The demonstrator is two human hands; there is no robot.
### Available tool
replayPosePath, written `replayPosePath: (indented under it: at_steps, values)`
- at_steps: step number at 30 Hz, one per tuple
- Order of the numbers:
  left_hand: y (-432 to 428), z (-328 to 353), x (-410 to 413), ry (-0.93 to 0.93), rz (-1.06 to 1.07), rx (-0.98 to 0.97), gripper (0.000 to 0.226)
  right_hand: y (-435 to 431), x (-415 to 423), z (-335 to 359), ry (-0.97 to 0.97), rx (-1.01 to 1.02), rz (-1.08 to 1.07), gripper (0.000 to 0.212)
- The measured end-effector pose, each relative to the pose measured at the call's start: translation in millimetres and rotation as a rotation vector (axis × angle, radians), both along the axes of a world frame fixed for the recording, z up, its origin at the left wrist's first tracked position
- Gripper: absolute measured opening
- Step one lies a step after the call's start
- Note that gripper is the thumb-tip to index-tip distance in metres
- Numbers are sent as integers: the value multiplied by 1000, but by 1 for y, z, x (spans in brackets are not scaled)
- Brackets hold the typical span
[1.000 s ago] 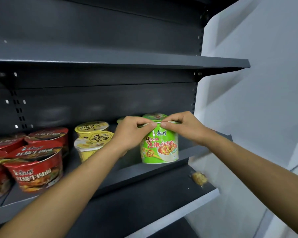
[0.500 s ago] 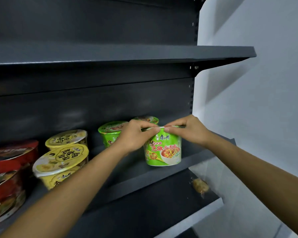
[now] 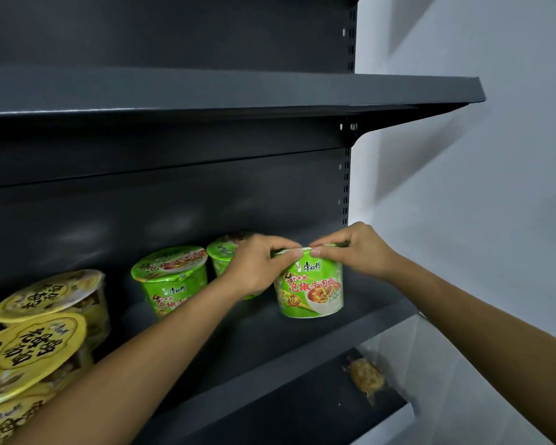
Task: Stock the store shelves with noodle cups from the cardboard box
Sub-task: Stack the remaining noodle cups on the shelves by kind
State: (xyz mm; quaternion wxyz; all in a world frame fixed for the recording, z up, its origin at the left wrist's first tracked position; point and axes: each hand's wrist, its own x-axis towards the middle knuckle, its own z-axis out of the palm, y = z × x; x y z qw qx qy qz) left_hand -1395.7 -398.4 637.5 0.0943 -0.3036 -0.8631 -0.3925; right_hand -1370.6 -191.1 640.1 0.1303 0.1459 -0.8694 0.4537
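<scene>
Both hands on cup rim (upright)

Clear snack pkt (brownish contents) bottom right, near white wall

The rightmost cup sits on the shelf, two other cups left of it, stacked cups farther left.

The shelf lies open right of the front green noodle cup. To its left, another green cup and yellow noodle cups crowd the row.
</scene>
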Motion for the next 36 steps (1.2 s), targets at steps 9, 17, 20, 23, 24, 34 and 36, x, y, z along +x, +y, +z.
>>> replayPosePath:
  at_steps: [9, 17, 20, 23, 24, 34, 36]
  values:
    - [41, -7, -29, 68, 67, -51, 23, 49, -54, -7, -8, 15, 118, 17]
    - [61, -18, -42, 125, 172, -211, 26, 69, -87, -24, -17, 85, 216, 25]
    - [67, -22, -48, 127, 212, -238, 27, 73, -97, -28, -30, 82, 240, 25]
    - [71, -23, -52, 167, 244, -299, 28, 77, -108, -32, -35, 91, 246, 30]
    - [73, -22, -54, 186, 267, -341, 29, 78, -112, -33, -31, 99, 246, 29]
    - [75, -25, -69, 245, 551, -678, 40, 76, -140, -44, 17, 192, 272, 36]
    - [74, -24, -72, 269, 587, -725, 42, 75, -143, -44, 32, 200, 280, 35]
